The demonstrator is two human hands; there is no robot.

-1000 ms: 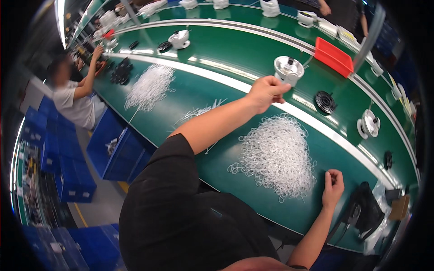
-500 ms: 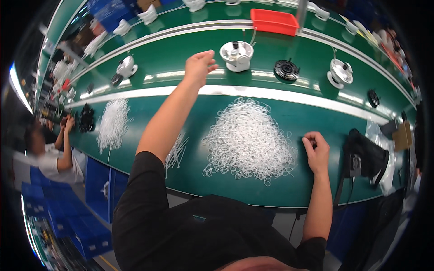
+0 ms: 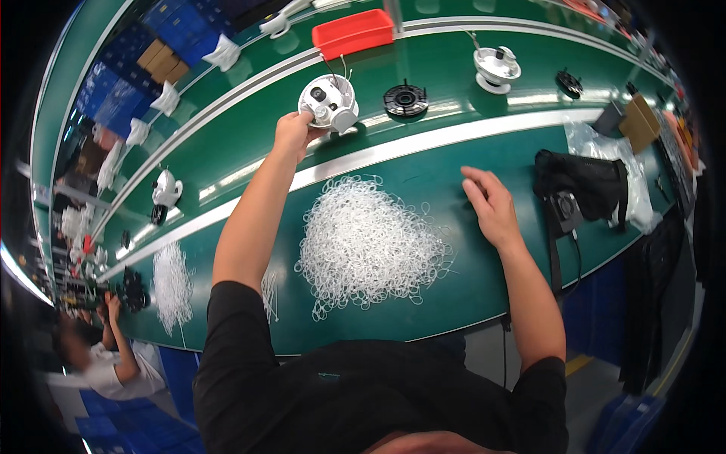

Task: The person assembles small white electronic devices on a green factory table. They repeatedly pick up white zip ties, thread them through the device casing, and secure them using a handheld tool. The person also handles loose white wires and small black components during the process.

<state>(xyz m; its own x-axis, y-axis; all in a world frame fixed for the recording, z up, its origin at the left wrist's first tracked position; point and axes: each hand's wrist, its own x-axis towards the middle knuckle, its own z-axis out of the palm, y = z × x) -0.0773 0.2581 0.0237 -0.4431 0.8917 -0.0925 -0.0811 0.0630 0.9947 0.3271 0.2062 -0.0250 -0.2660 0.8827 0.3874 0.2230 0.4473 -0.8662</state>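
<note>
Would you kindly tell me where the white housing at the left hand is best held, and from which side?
I'd hold the white housing by its round rim, from the near left, as the left hand has it: that edge faces the person, while wires stand at the far side.

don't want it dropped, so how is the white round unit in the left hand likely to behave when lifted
The white round unit is probably stiff: its outline looks cleanly round and unsagging. Lifted by one edge, as the left hand grips it, it may tilt. The thin wires at its far side look bendable and could snag.
</note>
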